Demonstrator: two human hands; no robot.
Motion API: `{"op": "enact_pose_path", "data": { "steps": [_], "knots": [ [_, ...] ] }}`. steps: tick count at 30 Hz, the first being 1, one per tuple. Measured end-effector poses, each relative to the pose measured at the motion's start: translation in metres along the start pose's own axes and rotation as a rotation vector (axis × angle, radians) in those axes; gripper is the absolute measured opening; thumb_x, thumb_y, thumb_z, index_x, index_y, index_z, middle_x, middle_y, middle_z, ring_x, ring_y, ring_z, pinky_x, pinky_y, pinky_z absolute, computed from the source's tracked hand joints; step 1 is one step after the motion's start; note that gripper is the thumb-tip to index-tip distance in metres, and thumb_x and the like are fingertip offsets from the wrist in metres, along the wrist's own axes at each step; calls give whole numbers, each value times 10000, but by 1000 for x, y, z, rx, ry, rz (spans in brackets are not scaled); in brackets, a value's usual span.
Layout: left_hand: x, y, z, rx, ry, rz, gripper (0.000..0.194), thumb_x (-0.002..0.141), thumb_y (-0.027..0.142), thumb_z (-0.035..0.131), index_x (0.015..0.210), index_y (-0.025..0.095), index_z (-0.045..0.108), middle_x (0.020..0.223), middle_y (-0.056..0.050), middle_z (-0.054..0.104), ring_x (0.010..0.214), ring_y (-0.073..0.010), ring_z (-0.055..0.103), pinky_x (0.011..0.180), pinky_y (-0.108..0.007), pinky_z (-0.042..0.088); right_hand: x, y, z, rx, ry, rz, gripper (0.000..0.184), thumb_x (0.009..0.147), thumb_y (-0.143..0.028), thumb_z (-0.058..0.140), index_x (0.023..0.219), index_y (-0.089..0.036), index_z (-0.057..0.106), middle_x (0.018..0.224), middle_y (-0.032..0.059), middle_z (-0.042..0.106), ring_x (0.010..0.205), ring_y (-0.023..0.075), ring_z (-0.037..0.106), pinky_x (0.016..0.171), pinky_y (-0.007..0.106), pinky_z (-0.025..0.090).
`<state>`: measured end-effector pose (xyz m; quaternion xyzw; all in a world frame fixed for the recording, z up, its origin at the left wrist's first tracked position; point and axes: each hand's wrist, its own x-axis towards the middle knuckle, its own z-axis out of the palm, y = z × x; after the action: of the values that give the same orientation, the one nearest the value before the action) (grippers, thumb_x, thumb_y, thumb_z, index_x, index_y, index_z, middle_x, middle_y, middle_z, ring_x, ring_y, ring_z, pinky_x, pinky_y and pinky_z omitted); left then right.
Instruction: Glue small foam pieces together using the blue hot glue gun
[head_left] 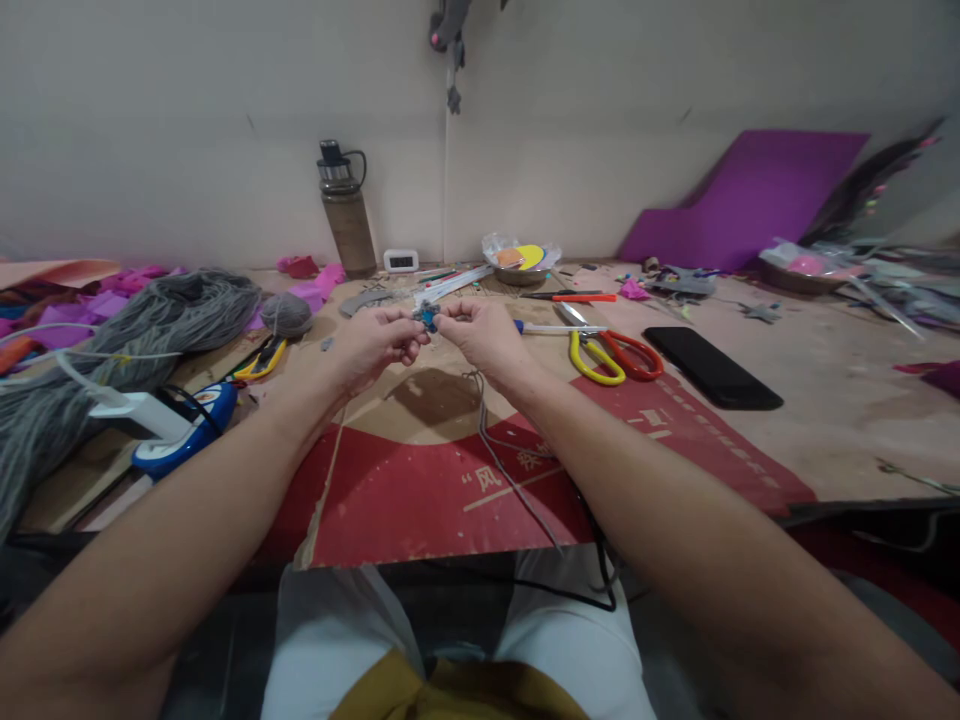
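A small blue and grey piece [427, 316], too small to make out its kind, is held over the cardboard between my two hands. The fingertips of my left hand [381, 345] pinch it from the left, and the thumb and fingers of my right hand [480, 335] close on it from the right. Below my right hand, a thin grey cord [491, 455] trails across the red printed cardboard [420, 480] to the table's front edge. Just right of that hand lies a blue-and-white stick-like tool [562, 328], beside scissors [604, 355] with one yellow and one red handle.
To the right lies a black phone [712, 367]. Grey yarn [195, 325], a yarn ball [286, 314], yellow-handled pliers [260, 360] and a blue device with a white plug [187, 430] crowd the left. Along the wall stand a bottle [347, 215], a small clock [400, 261] and a bowl [520, 275].
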<state>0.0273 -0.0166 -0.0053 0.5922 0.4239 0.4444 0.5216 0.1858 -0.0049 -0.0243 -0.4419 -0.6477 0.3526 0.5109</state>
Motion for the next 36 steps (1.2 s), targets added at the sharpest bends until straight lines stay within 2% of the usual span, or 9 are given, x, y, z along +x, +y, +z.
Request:
{"op": "enact_pose_path", "data": {
  "steps": [4,10,14,17,21,25,30,36],
  "knots": [
    [-1,4,-2,22,-11,-27,151,692,263,687,673,125,629,675,-50,633,524,-87,533,483,-212,402,-2,-3,-3,-33,-13,3,130,740,-266,607,665,-163,580,610,-39,529,562,83,412,562,242,318],
    [3,-2,-6,247,36,145,114,650,222,728,705,147,661,599,0,601,496,-81,505,481,-209,375,-4,-3,-1,-131,-69,-28,111,760,-267,605,716,-165,605,629,-25,569,578,99,454,570,246,340],
    [3,-4,-5,300,71,164,66,645,176,692,627,145,638,532,2,574,469,-81,491,470,-210,356,-5,-5,-4,-222,-127,-75,140,805,-270,586,712,-169,615,653,-20,582,634,115,489,610,250,356],
    [3,-6,-4,256,92,131,72,645,168,687,622,144,623,522,0,571,459,-83,497,467,-212,363,-6,-8,-7,-241,-159,-82,174,852,-273,546,740,-165,624,670,-19,570,657,118,485,639,254,361],
    [3,-5,-3,130,109,96,87,641,148,690,657,145,605,555,7,570,479,-87,522,473,-211,388,-6,-6,-5,-187,-127,-69,105,846,-235,541,862,-163,615,731,-13,576,657,117,483,635,254,372],
    [2,-3,-1,103,123,94,80,645,130,691,674,132,617,592,7,568,496,-78,524,488,-210,407,-6,-2,-2,-177,-81,-124,54,826,-227,557,801,-179,562,734,-12,573,667,121,492,642,257,377],
    [3,-5,-1,124,148,84,52,665,140,683,687,129,638,590,-11,590,522,-92,546,521,-219,430,-10,-3,0,-276,-78,-184,118,848,-245,534,747,-187,554,712,-9,573,675,126,491,659,266,361],
    [5,-8,-6,97,161,71,71,661,185,678,679,136,630,608,-15,597,523,-81,526,471,-195,357,-15,-4,3,-343,-137,-197,158,867,-243,502,742,-185,579,700,-6,574,680,130,489,640,265,337]
  ]
}}
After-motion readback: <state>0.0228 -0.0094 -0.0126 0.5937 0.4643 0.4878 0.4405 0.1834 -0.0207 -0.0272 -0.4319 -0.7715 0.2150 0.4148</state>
